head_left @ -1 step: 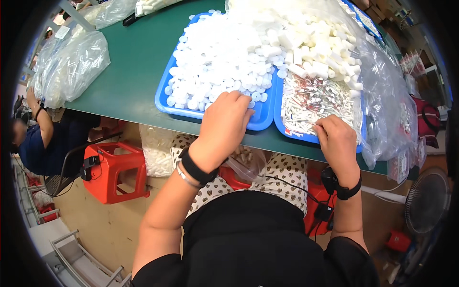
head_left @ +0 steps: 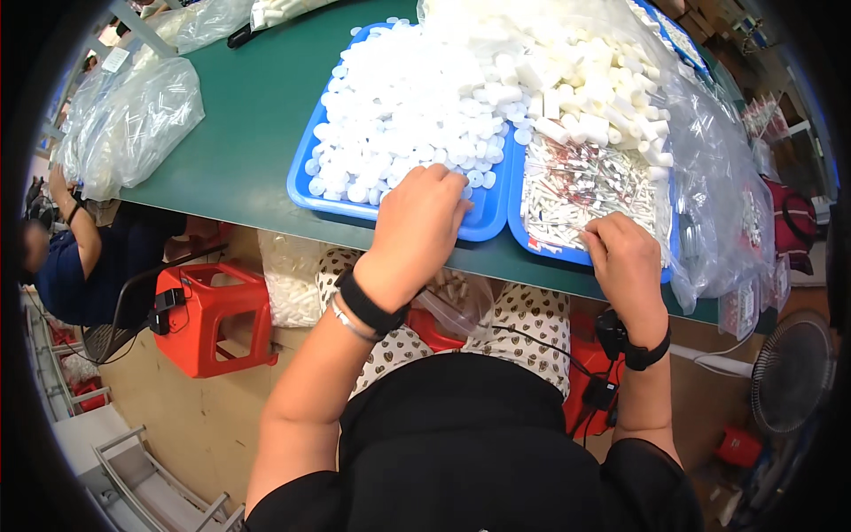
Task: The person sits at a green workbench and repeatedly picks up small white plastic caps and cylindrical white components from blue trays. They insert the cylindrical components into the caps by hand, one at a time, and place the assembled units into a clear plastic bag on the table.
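Note:
My left hand (head_left: 417, 220) reaches over the front edge of a blue tray (head_left: 487, 217) heaped with small white, translucent round caps (head_left: 399, 115). Its fingers are curled together and bent down at the nearest caps, their tips hidden. At the front rim of a second blue tray (head_left: 576, 257), my right hand (head_left: 623, 251) is closed, thumb and forefinger brought together over thin white sticks (head_left: 554, 213). Whatever either hand may hold cannot be made out. Behind those sticks lie pieces with reddish and metallic parts (head_left: 598, 168). Cream cylinders (head_left: 592, 89) are piled farther back.
Both trays stand on a green table (head_left: 239, 115). A clear plastic bag (head_left: 142, 124) lies at the far left, and more plastic sheeting (head_left: 718, 186) drapes along the right. A red stool (head_left: 213, 319) and another person (head_left: 75, 257) are at left; a fan (head_left: 792, 372) stands at right.
My left hand and wrist have shifted very slightly up and to the right. My right hand and the trays look unchanged.

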